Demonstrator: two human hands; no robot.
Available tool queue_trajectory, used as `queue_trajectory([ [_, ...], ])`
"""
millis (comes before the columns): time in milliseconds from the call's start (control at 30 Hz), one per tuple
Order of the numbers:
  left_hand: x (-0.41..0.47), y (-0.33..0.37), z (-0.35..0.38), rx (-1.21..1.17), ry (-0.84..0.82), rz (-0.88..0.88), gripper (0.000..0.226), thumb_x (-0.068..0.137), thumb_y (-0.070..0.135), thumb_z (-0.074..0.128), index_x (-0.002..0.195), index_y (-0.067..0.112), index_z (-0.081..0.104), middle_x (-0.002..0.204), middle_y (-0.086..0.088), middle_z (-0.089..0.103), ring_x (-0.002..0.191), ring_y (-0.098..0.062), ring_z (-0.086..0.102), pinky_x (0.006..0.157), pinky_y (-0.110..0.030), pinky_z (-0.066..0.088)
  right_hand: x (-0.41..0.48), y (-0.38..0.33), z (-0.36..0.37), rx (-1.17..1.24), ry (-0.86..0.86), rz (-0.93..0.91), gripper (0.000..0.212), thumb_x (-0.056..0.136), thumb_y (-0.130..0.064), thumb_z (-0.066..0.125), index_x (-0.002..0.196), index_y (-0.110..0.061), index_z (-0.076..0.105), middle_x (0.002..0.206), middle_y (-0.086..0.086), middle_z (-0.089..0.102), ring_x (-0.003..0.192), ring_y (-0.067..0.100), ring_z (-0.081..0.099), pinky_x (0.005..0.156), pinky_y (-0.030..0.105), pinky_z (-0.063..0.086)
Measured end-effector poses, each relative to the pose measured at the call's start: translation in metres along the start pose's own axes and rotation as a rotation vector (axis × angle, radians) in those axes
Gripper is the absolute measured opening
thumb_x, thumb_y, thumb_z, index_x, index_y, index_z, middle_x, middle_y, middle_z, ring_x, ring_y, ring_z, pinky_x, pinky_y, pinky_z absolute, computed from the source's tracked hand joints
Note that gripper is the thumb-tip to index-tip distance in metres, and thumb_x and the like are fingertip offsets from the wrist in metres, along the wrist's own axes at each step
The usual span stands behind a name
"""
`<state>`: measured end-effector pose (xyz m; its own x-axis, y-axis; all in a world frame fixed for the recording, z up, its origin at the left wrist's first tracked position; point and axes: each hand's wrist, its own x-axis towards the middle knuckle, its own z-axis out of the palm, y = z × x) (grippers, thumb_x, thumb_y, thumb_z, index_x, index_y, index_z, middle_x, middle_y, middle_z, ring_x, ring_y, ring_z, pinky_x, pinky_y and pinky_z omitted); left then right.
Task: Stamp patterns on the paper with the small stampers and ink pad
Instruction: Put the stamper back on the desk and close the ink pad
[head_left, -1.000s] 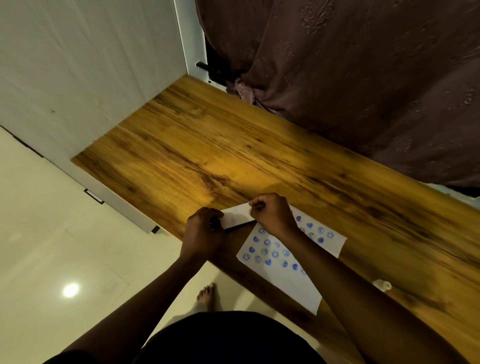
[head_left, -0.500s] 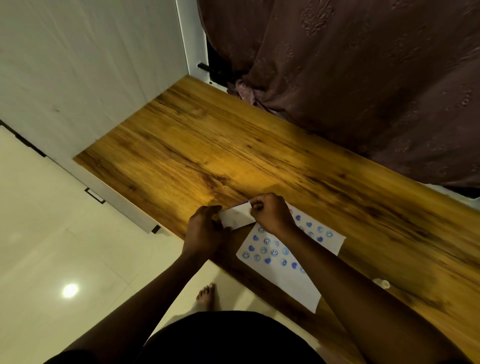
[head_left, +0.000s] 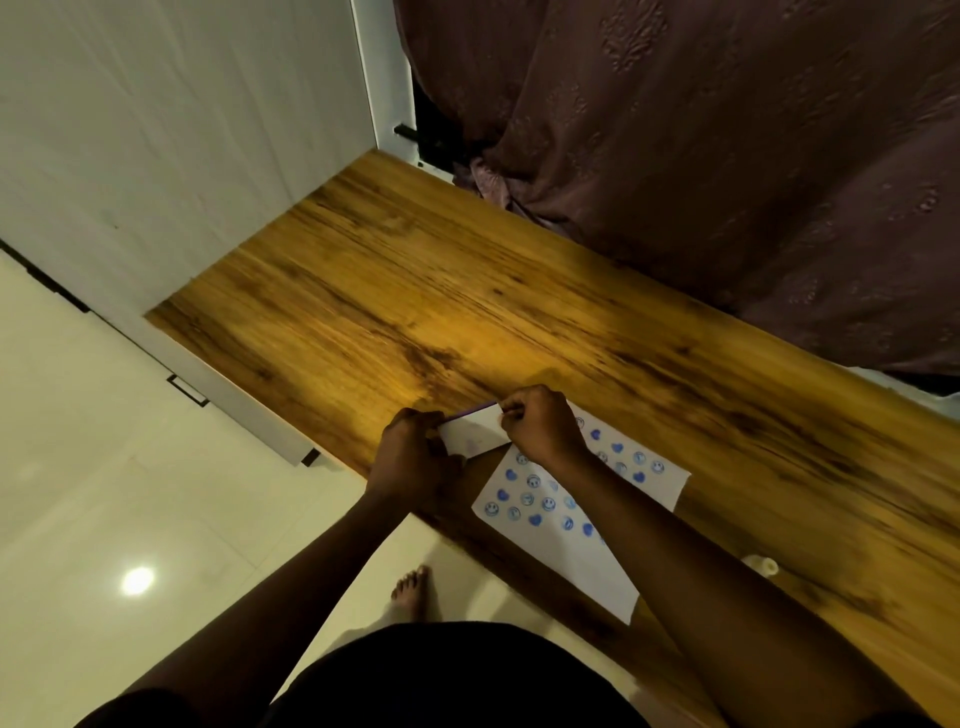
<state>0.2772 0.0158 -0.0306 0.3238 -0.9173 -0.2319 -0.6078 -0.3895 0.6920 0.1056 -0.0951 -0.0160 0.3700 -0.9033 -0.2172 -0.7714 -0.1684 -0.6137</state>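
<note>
A flat white ink pad case (head_left: 475, 435) is held just above the near edge of the wooden table (head_left: 467, 312), with a thin purple edge showing along its far side. My left hand (head_left: 410, 460) grips its left end. My right hand (head_left: 540, 426) pinches its right end with the fingertips. Just right of the case lies the white paper (head_left: 602, 566), its upper half covered with several blue heart and smiley prints; my right forearm crosses it. A small white stamper (head_left: 761, 565) sits on the table to the right, beyond my right forearm.
A brown patterned curtain (head_left: 727, 156) hangs along the table's far side. A white cabinet panel (head_left: 156, 130) stands at the left end. The pale tiled floor (head_left: 104, 493) and a bare foot (head_left: 410, 592) show below the table's near edge.
The white case has tilted between my hands, so the dark gap under it is gone and a purple edge shows on its far side. My left hand has shifted its grip slightly.
</note>
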Motion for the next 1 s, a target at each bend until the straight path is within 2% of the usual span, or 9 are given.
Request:
queue_trajectory([
  [100,0.006,0.002,-0.001,0.022,-0.018,-0.002,0.063,0.071,0.021,0.092,0.128,0.005,0.068,0.125,-0.014,0.073,0.102,-0.028,0.076,0.078,-0.020,0.050,-0.001,-0.002,0.002,-0.025,0.005,0.010,0.024,0.093,-0.016,0.071,0.115,-0.008,0.078,0.116,0.012,0.078,0.108,0.028,0.073,0.090,0.039,0.060],
  [267,0.012,0.001,-0.005,0.042,-0.021,0.015,0.061,0.070,0.023,0.090,0.125,0.006,0.071,0.121,-0.014,0.074,0.105,-0.030,0.073,0.079,-0.025,0.050,0.001,-0.003,0.003,-0.001,-0.014,0.029,0.022,0.094,-0.014,0.070,0.114,-0.006,0.077,0.117,0.013,0.077,0.110,0.029,0.072,0.092,0.039,0.060],
  [367,0.009,0.002,-0.005,0.059,-0.017,0.030,0.064,0.071,0.025,0.091,0.128,0.006,0.069,0.126,-0.016,0.071,0.105,-0.030,0.072,0.079,-0.022,0.047,0.002,0.000,0.001,0.042,-0.043,0.049,0.027,0.095,-0.016,0.070,0.120,-0.007,0.074,0.125,0.012,0.075,0.118,0.027,0.069,0.098,0.035,0.056],
  [467,0.005,0.000,-0.003,0.026,-0.007,0.027,0.070,0.072,0.023,0.093,0.135,0.008,0.065,0.132,-0.015,0.066,0.104,-0.027,0.073,0.076,-0.016,0.047,0.002,0.002,-0.001,0.056,-0.057,0.051,0.026,0.094,-0.018,0.071,0.117,-0.007,0.076,0.123,0.011,0.075,0.117,0.026,0.069,0.094,0.030,0.052],
  [567,-0.001,-0.002,-0.002,-0.050,-0.010,0.058,0.068,0.075,0.017,0.092,0.136,0.008,0.064,0.127,-0.014,0.070,0.095,-0.021,0.075,0.069,-0.008,0.050,0.003,0.005,-0.004,0.078,-0.064,0.072,0.025,0.092,-0.021,0.074,0.114,-0.009,0.078,0.121,0.009,0.076,0.115,0.025,0.069,0.093,0.031,0.052],
  [700,-0.009,0.000,-0.001,-0.146,0.024,0.074,0.055,0.083,0.012,0.086,0.134,0.009,0.064,0.122,-0.013,0.072,0.096,-0.021,0.072,0.079,-0.029,0.062,0.002,0.008,-0.009,0.123,-0.069,0.093,0.026,0.090,-0.024,0.077,0.113,-0.011,0.077,0.117,0.007,0.077,0.109,0.021,0.071,0.084,0.026,0.051],
  [833,-0.004,0.005,0.000,-0.133,0.076,0.095,0.041,0.093,0.008,0.075,0.133,0.011,0.066,0.121,-0.012,0.075,0.097,-0.017,0.071,0.066,-0.004,0.051,-0.002,0.011,-0.018,0.180,0.004,0.092,0.025,0.088,-0.024,0.080,0.111,-0.013,0.078,0.109,0.006,0.079,0.099,0.017,0.073,0.075,0.026,0.054],
  [900,0.002,0.014,-0.002,-0.133,0.118,0.127,0.038,0.094,0.007,0.073,0.132,0.010,0.068,0.120,-0.011,0.076,0.096,-0.018,0.073,0.066,-0.001,0.049,-0.003,0.013,-0.025,0.215,0.050,0.088,0.025,0.088,-0.025,0.080,0.110,-0.013,0.079,0.107,0.005,0.079,0.097,0.018,0.074,0.076,0.028,0.056],
  [1000,0.013,0.036,-0.003,-0.140,0.156,0.197,0.040,0.093,0.006,0.074,0.132,0.012,0.069,0.117,-0.010,0.077,0.093,-0.014,0.072,0.070,-0.001,0.049,-0.004,0.017,-0.038,0.282,0.141,0.107,0.023,0.088,-0.024,0.080,0.109,-0.012,0.079,0.108,0.005,0.079,0.099,0.018,0.073,0.088,0.034,0.060],
])
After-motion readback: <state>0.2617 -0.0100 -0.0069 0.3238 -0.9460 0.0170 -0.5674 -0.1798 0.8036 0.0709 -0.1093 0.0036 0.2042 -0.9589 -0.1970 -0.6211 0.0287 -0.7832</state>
